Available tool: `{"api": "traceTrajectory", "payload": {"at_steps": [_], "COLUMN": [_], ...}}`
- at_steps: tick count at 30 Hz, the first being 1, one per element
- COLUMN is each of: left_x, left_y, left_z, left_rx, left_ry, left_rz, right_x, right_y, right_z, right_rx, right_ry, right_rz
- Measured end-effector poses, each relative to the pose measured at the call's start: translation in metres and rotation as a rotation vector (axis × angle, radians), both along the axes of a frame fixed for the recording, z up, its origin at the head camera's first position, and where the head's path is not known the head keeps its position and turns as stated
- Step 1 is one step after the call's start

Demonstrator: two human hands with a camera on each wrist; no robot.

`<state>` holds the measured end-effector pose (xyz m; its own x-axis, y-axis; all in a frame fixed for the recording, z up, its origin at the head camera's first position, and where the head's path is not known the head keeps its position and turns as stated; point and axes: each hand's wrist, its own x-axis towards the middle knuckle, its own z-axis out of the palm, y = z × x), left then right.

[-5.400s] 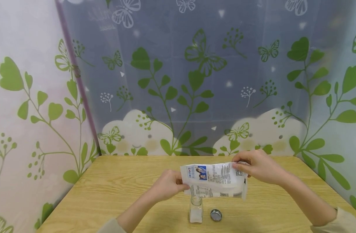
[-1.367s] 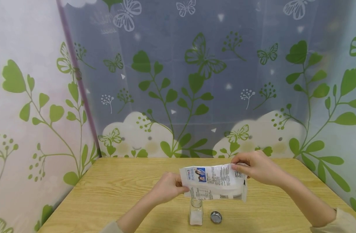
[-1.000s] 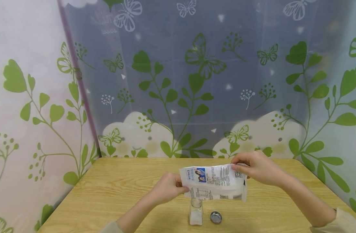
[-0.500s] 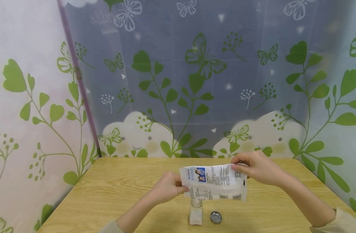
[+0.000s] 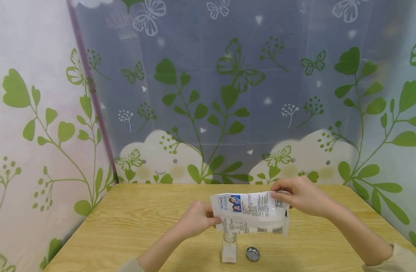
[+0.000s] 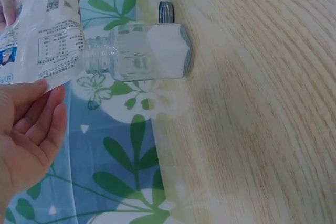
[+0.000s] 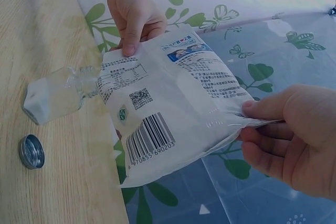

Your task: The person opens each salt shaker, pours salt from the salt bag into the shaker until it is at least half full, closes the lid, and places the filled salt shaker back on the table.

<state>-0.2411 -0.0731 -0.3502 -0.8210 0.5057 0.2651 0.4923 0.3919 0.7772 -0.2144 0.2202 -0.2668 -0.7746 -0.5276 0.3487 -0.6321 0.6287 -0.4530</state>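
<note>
Beneath bag [image 5: 253, 207], glass jar [image 5: 229, 250]; metal lid [image 5: 252, 254] beside.

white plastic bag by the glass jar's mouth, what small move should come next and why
Probably lift the right grip slightly to tilt the white printed plastic bag more: its lower edge appears right at the mouth of the clear glass jar, which holds white contents only in its lower part, and the round silver metal lid is off.

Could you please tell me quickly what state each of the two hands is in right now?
Left hand: holding one end of the white printed bag, pinched at its edge.
Right hand: holding the same bag, pinched toward its other end.
</note>
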Motion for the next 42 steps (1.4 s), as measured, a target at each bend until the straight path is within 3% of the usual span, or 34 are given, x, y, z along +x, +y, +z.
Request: {"api": "traceTrajectory", "payload": {"at_steps": [15, 42], "left_x": [-0.0005, 0.0003], "left_y": [0.0058, 0.0056], "left_z": [-0.0022, -0.0038], "left_rx": [0.063, 0.071], "left_ry": [-0.047, -0.042], "left_rz": [0.053, 0.048], "right_x": [-0.0007, 0.0022], "right_y": [0.0028, -0.0004], "right_z": [-0.0018, 0.0022], "right_rx": [0.000, 0.000], "right_ry": [0.001, 0.004], "right_rz": [-0.014, -0.005]}}
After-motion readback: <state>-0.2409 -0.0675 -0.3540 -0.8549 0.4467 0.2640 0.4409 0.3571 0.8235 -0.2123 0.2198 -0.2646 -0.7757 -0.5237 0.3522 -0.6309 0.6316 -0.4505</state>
